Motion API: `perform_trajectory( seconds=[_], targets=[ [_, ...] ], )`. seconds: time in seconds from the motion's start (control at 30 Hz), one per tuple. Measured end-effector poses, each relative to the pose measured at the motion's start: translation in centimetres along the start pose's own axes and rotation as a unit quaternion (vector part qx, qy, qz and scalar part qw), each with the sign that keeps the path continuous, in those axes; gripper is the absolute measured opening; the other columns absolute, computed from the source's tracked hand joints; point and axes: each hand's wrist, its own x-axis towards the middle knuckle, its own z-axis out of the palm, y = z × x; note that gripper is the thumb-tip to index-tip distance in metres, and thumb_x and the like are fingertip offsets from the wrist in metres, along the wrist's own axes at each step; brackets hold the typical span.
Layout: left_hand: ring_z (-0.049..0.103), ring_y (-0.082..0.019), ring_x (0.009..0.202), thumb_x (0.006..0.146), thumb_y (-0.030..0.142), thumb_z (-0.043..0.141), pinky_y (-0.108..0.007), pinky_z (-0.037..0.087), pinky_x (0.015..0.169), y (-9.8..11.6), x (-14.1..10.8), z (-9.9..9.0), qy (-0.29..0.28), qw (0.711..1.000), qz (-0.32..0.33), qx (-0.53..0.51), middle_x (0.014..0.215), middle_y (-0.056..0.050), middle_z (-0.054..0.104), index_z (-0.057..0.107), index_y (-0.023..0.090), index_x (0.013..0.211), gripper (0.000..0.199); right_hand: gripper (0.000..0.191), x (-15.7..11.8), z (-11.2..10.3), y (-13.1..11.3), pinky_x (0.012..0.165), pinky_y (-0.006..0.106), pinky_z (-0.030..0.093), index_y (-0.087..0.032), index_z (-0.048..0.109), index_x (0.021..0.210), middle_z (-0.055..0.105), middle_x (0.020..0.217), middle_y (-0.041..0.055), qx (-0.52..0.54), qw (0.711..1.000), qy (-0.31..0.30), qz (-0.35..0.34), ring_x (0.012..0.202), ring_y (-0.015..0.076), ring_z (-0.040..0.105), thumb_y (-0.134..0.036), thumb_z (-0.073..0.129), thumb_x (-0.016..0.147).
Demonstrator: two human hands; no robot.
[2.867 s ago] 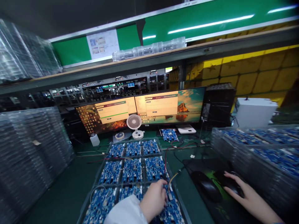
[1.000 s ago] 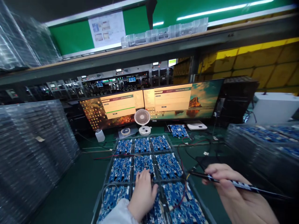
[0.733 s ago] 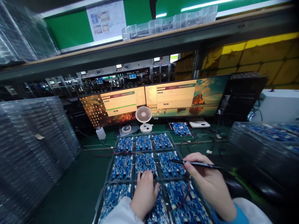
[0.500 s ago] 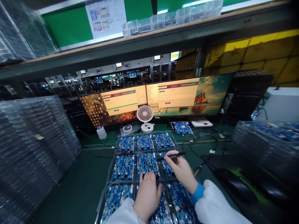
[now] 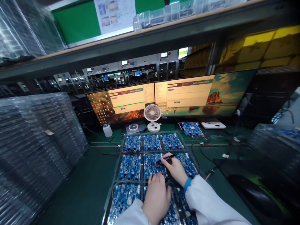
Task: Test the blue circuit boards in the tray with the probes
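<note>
My right hand point(image 5: 174, 168) is closed round a black pen point(image 5: 166, 159), whose tip end points left over the middle blue circuit board point(image 5: 152, 162). My left hand point(image 5: 157, 193) lies at the near edge of that same board with its fingers curled. A small black thing point(image 5: 167, 179) shows between its thumb and forefinger, too hidden to name. Blue boards fill the compartments of a clear plastic tray point(image 5: 142, 175) beneath both hands. A red light glows at the left of the middle board, and a thin cable runs to it from the left.
Stacked clear trays point(image 5: 42, 150) stand on the left. Behind the boards are a small white fan point(image 5: 152, 113), a roll of tape point(image 5: 133, 127), a white bottle point(image 5: 107, 130) and two monitors point(image 5: 187, 93). A black mouse point(image 5: 253, 193) and more trays point(image 5: 276, 150) are on the right.
My right hand has moved left and the pen is now over the middle board instead of the gap at its right. My left hand stays at the board's near edge. The whole view has shifted.
</note>
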Motion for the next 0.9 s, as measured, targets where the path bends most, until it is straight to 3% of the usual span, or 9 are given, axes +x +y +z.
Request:
perform_trajectory(
  seconds=[0.57,0.7,0.9],
  targets=[
    [0.039,-0.032,0.134,0.087,0.023,0.037,-0.049,0.023,0.119,-0.05,0.0,0.6,-0.01,1.0,0.001,-0.009,0.142,-0.02,0.047,0.043,0.005,0.137,0.053,0.033,-0.16,-0.06,-0.15,0.077,0.036,0.05,-0.023,0.06,0.077,0.068,0.079,0.0035,-0.028,0.999,-0.013,-0.016,0.077,0.0219,0.064,-0.055,0.057,0.075],
    [0.037,-0.033,0.135,0.088,0.022,0.037,-0.048,0.022,0.119,0.12,-0.08,0.43,-0.017,1.0,-0.003,-0.012,0.143,-0.021,0.046,0.042,0.004,0.137,0.053,0.032,-0.21,-0.11,-0.05,0.07,0.034,0.049,-0.023,0.059,0.075,0.065,0.071,0.0011,-0.028,0.999,-0.015,-0.01,0.068,0.02,0.061,-0.055,0.057,0.075],
    [0.046,-0.032,0.126,0.092,0.03,0.032,-0.046,0.033,0.112,0.13,-0.07,-0.02,0.009,0.999,-0.014,-0.046,0.131,-0.02,0.055,0.047,0.006,0.133,0.049,0.039,-0.29,-0.24,0.14,0.066,0.034,0.047,-0.023,0.058,0.078,0.062,0.067,0.0001,-0.002,1.0,0.016,0.005,0.065,0.0194,0.059,-0.062,0.056,0.076]
  ],
)
